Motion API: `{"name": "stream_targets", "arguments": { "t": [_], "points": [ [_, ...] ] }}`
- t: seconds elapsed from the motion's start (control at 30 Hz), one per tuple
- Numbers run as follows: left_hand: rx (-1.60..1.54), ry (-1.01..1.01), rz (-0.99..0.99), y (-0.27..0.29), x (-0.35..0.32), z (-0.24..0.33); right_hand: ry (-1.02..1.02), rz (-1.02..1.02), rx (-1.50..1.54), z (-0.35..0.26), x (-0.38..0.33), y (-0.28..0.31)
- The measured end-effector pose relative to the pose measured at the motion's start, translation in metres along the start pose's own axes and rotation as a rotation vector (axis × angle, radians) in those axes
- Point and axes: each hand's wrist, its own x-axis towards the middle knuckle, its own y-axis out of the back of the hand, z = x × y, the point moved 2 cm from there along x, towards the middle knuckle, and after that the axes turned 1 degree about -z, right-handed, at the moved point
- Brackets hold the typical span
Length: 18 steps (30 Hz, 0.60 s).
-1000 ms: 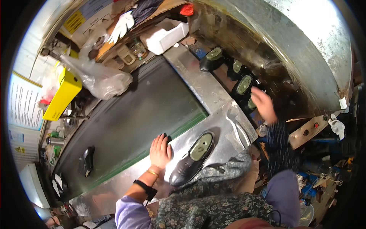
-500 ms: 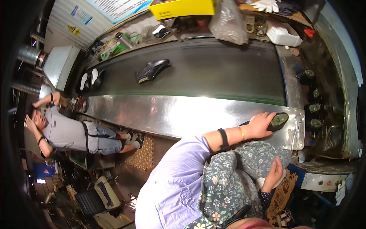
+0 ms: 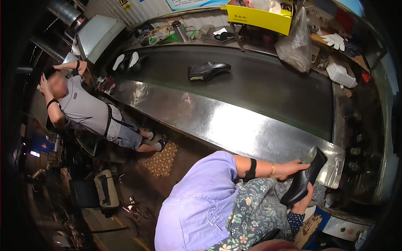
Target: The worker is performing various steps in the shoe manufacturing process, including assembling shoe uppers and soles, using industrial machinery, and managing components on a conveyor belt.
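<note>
A long dark belt [image 3: 268, 94] runs across the workshop, bordered on the near side by a shiny metal bench [image 3: 188, 102], while a co-worker [image 3: 90, 106] in a grey top stands well apart at left, both arms raised to the head. A yellow box [image 3: 257, 19] sits beyond the belt's far edge, a clear plastic bag [image 3: 295, 44] just beside it. At the near right end of the bench, a glossy black shoe [image 3: 297, 184] is held tilted over the near edge, toe toward the floral-clad lap, a greenish form showing in its opening; another dark shoe [image 3: 207, 72] lies on the belt. The left hand [image 3: 292, 168] is closed on the held shoe near its opening, and the right hand [image 3: 305, 200] grips its side lower down. The step in hand appears to be two-handed handling of this shoe, and the next move seems to call for a steady grip at both points
</note>
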Motion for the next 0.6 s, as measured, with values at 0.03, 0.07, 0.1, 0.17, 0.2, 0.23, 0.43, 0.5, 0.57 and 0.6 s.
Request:
{"name": "stream_targets", "arguments": {
  "t": [0.03, 0.07, 0.1, 0.17, 0.2, 0.23, 0.43, 0.5, 0.57, 0.6],
  "points": [
    [-0.042, 0.023, -0.085, 0.005, 0.001, -0.004, -0.030, 0.008, -0.005, 0.002, -0.001, 0.007],
    [-0.018, 0.074, -0.116, 0.011, 0.001, -0.008, -0.075, 0.037, -0.011, 0.005, -0.002, 0.014],
    [0.033, 0.088, -0.116, 0.016, 0.001, -0.011, -0.132, 0.109, -0.011, 0.007, -0.003, 0.020],
    [0.196, 0.176, -0.077, 0.021, 0.002, -0.019, -0.115, 0.042, 0.007, 0.008, -0.006, 0.025],
    [0.161, 0.138, -0.085, 0.020, 0.001, -0.021, -0.117, -0.006, 0.042, 0.007, -0.010, 0.024],
    [0.161, 0.073, -0.109, 0.016, 0.002, -0.022, -0.109, 0.022, 0.036, 0.003, -0.014, 0.022],
    [0.194, 0.097, -0.553, -0.010, -0.014, -0.025, 0.257, -0.011, -0.206, -0.072, -0.083, 0.002],
    [0.251, 0.159, -0.587, -0.010, -0.015, -0.027, 0.451, 0.078, -0.247, -0.109, -0.113, 0.014],
    [0.530, 0.191, -0.596, -0.009, -0.013, -0.034, 0.584, 0.260, -0.463, -0.149, -0.159, 0.047],
    [0.578, 0.216, -0.560, -0.007, -0.011, -0.039, 0.589, 0.334, -0.448, -0.164, -0.182, 0.068]
  ]
}}
